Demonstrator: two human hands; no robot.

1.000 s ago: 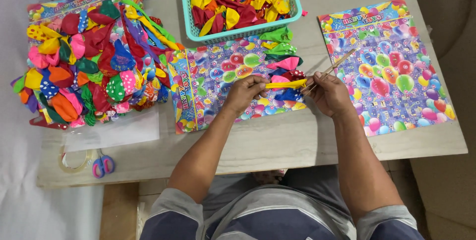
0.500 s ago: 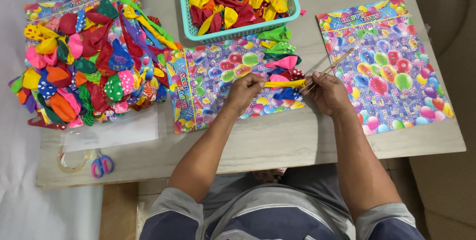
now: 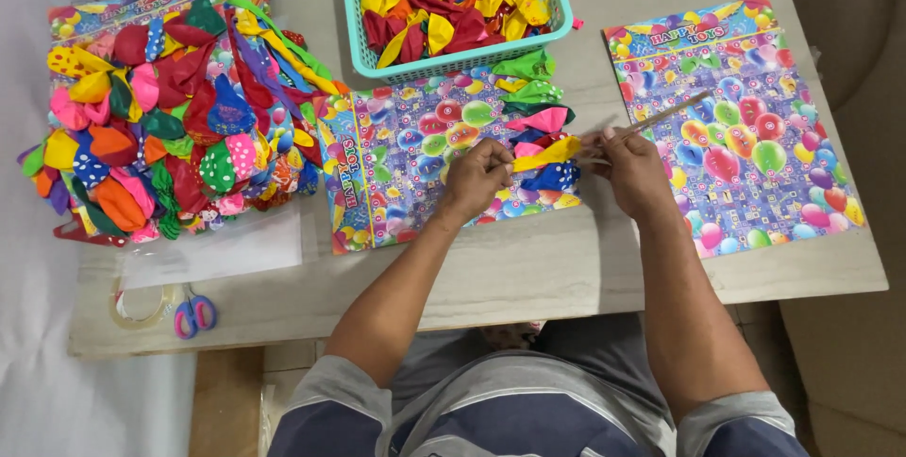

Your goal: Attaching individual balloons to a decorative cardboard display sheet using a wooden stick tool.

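Head view, looking straight down on a pale table [image 3: 528, 278] with its near edge just ahead of the lap. Bare strip of tabletop between the hands and that near edge; bare corner also at far right, beyond the printed sheet [image 3: 755, 136] lying flat near the right edge. Left side crowded: a heap of mixed balloons [image 3: 160, 108] piled on cards, reaching almost to the left edge, with a white paper [image 3: 226, 249] below it, then a tape roll [image 3: 142, 304] and small scissors [image 3: 193, 313] close to the near-left corner. Far middle taken by a teal basket [image 3: 453, 56] filled with red, yellow and pink balloons, its wall just beyond a second printed sheet [image 3: 415, 164] spread under the hands.

Left hand [image 3: 477, 178] closed, fingers pinched on one end of a yellow balloon [image 3: 547, 153]. Right hand [image 3: 634, 166] closed too, gripping the other end of the same balloon together with a thin stick [image 3: 661, 117] that slants up and right over the right-hand sheet. Yellow balloon stretched level between the two hands, just above the middle sheet, with green, pink and blue spotted balloons lying on the sheet close behind and below it. Exact finger placement at the right grip too small to tell.
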